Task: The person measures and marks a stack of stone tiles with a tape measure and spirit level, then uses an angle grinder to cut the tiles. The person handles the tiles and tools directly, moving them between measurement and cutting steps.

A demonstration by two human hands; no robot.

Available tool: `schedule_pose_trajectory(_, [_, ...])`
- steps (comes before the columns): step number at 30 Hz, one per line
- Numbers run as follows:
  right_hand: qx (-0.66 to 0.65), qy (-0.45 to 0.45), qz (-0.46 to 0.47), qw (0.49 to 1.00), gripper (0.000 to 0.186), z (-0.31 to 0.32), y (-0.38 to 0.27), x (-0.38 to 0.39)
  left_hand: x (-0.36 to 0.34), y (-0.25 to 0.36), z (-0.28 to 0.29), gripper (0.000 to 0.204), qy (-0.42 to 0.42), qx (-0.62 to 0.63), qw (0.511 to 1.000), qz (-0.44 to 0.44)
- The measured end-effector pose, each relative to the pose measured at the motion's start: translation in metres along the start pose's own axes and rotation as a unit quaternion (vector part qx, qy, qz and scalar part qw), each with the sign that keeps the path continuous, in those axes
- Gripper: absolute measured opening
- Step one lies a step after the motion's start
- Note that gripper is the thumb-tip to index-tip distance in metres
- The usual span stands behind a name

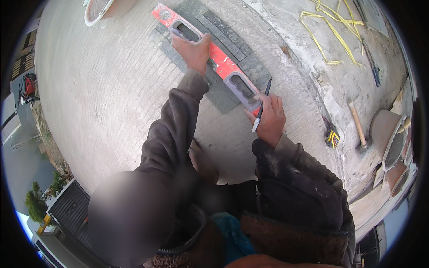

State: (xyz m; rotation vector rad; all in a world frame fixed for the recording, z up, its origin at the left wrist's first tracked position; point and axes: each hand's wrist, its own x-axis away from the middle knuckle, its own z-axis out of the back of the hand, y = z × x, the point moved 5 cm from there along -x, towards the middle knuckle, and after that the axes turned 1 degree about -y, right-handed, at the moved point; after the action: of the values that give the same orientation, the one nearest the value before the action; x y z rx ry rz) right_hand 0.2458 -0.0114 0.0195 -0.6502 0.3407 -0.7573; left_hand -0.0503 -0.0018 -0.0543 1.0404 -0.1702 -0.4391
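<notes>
A red spirit level [225,64] with two grey-rimmed hand slots lies slantwise across dark grey slabs [218,97] on the ground. My left hand [195,50] is closed on the level beside its far slot, thumb and fingers on its edges. At the near end, my right hand [271,119] is closed with a black marker pen [262,102] between its fingers. The pen's dark end points away from me and its white end toward me. The right hand's fingertips also touch the red end of the level. A narrow dark strip [222,33] lies along the slabs on the far side.
Yellow strapping [342,40] lies loose at the far right. A yellow-black tape measure [332,137], a wooden-handled hammer [356,120] and a bucket [388,136] stand along the right. Another bucket [97,10] shows at the far left. Grooved concrete [103,80] surrounds the slabs.
</notes>
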Motion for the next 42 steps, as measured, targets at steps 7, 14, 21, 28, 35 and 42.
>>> schedule_pose_trajectory(7, [-0.010, 0.017, 0.017, 1.000, 0.057, -0.007, -0.001, -0.004, -0.005, -0.008, -0.005, 0.103, 0.026, 0.025, 0.999, -0.014])
schedule_pose_trajectory(14, [-0.008, -0.011, -0.026, 1.000, 0.056, -0.017, 0.008, -0.001, -0.005, 0.001, -0.004, 0.104, -0.028, 0.058, 0.998, -0.016])
schedule_pose_trajectory(21, [-0.025, -0.012, -0.033, 0.999, 0.055, -0.018, 0.012, -0.002, -0.010, -0.007, -0.009, 0.106, -0.034, 0.035, 0.998, -0.042])
schedule_pose_trajectory(28, [-0.016, 0.003, -0.001, 1.000, 0.055, -0.016, 0.009, -0.004, -0.009, -0.012, -0.010, 0.098, 0.004, 0.012, 0.999, -0.040])
schedule_pose_trajectory(35, [-0.030, 0.005, -0.002, 1.000, 0.054, -0.015, 0.007, -0.009, -0.017, -0.011, -0.014, 0.097, -0.008, 0.016, 0.997, -0.069])
schedule_pose_trajectory(42, [-0.022, -0.007, -0.018, 1.000, 0.055, -0.019, 0.009, -0.006, -0.019, -0.023, -0.010, 0.103, 0.000, 0.003, 0.999, -0.048])
